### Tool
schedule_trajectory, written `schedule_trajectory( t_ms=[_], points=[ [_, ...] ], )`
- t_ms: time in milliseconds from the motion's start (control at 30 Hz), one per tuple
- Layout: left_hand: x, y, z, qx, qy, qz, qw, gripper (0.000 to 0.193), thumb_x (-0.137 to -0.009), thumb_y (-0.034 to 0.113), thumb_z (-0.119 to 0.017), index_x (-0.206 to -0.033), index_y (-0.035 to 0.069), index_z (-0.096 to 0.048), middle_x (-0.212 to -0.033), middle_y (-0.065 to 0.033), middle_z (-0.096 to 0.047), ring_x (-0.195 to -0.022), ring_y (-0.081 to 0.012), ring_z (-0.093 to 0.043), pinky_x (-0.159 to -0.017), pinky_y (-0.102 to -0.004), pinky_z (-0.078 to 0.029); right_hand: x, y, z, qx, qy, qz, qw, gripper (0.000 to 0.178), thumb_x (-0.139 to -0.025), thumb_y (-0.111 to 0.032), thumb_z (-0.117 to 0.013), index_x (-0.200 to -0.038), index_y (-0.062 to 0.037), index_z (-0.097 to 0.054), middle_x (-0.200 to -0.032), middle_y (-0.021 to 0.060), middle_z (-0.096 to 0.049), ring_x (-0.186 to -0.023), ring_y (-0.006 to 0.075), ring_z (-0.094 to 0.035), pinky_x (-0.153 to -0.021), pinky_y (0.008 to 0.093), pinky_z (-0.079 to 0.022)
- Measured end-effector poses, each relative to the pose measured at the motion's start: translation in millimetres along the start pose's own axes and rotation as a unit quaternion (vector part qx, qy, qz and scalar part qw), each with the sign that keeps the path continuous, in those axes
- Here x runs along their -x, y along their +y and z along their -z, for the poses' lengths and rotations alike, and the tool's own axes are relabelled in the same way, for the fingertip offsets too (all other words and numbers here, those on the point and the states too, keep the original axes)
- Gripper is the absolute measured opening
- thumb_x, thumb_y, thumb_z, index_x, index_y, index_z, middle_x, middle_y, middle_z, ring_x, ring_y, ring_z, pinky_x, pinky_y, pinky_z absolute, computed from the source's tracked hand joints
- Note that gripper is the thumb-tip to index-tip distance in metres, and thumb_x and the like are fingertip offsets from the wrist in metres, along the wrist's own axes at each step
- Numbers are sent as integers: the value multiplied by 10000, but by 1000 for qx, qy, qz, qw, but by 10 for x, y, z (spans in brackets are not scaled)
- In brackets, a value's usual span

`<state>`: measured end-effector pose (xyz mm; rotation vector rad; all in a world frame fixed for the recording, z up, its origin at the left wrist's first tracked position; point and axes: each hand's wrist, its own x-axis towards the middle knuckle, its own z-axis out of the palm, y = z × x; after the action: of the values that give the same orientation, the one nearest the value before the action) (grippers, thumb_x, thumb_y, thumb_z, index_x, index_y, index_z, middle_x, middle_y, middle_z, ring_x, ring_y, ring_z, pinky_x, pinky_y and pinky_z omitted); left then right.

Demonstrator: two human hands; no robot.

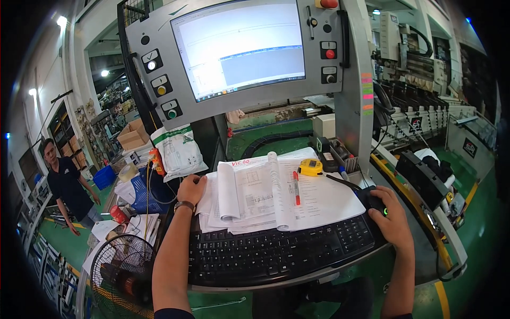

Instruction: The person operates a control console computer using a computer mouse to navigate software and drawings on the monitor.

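The right hand's [392, 213] fingers curve over a black mouse [367, 198], grasping it at 3 o'clock from the papers [252, 192]. The left hand [191, 190] rests loosely curled at 9 o'clock, against the papers' left edge; whether its fingers pinch a sheet, I cannot tell. The papers lie between both hands, some pages curled back, with a red-and-clear pen [296, 189] on them. A yellow tape measure [310, 167] sits at 1 o'clock on the papers. A black keyboard [281, 252] lies at 6 o'clock, partly under them. Farther out, a white bag [178, 153] stands at 10 o'clock, a fan [123, 271] at 8, a lit screen [239, 50] at 12, and another person [69, 183] at 9.
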<state>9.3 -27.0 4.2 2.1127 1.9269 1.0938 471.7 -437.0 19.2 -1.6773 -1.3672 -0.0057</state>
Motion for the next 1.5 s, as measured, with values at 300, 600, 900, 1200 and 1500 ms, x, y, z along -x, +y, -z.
schedule_trajectory(
  t_ms=[300, 600, 900, 1200, 1500],
  points=[
    [17, 19, 7, 2, -1, 7, 1000, 505, -952, 523, -750, -1163, 70, -820, -1125, -170, -821, -1051, -358, -783, -936, -442, -596, -2, -8, -10, 0, 3, -5, 1000, 470, -919, -167, -728, -1356, -9, -658, -1506, 205, -597, -1368, 425, -610, -1140, 449, -483],
    [25, 28, 15, 3, 1, 2, 1000, 516, -946, 533, -752, -1161, 69, -821, -1133, -170, -821, -1053, -361, -783, -935, -439, -597, -5, -29, 2, -4, -4, -10, 1000, 476, -922, -174, -723, -1364, -9, -657, -1510, 202, -595, -1361, 423, -615, -1133, 447, -491],
    [4, 14, 7, -1, -10, 9, 1000, 495, -949, 541, -729, -1144, 95, -818, -1161, -152, -809, -1087, -371, -766, -948, -470, -590, -1, -18, -1, 6, -2, -9, 1000, 482, -914, -177, -723, -1361, -8, -658, -1513, 202, -593, -1364, 420, -614, -1134, 445, -490],
    [8, 7, 7, 8, -9, 12, 1000, 481, -951, 529, -739, -1155, 100, -815, -1162, -150, -812, -1095, -368, -767, -952, -464, -590, -9, -9, -7, 5, -2, -4, 1000, 474, -916, -166, -728, -1357, -7, -659, -1518, 203, -593, -1365, 418, -616, -1137, 436, -489],
    [14, 2, -11, 2, 12, -3, 1000, 516, -945, 535, -748, -1135, 60, -820, -1098, -180, -821, -1043, -372, -785, -921, -451, -602, -7, -16, -6, 7, -2, -3, 1000, 480, -913, -164, -726, -1364, -12, -658, -1521, 196, -594, -1369, 414, -615, -1135, 436, -492]
  ],
)
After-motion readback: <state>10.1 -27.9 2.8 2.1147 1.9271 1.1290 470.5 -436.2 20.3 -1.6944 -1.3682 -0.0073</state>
